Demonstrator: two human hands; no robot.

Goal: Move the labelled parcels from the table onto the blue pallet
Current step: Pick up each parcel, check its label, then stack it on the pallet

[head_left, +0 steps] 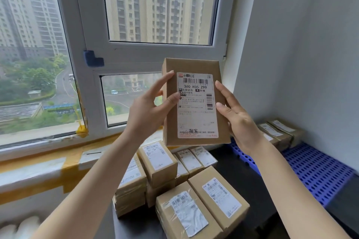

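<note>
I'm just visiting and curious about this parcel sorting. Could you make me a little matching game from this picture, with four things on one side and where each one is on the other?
Things:
1. held parcel
2. blue pallet
3. parcels already moved
4. waiting parcels

Places:
A. piled on the dark table, below the hands
B. lifted before the window, between the left hand and right hand
C. at the right, against the wall
D. in a row at the pallet's far end

Pairs: 1-B, 2-C, 3-D, 4-A

window (155, 6), blue corner guard (93, 58), perhaps foam
</note>
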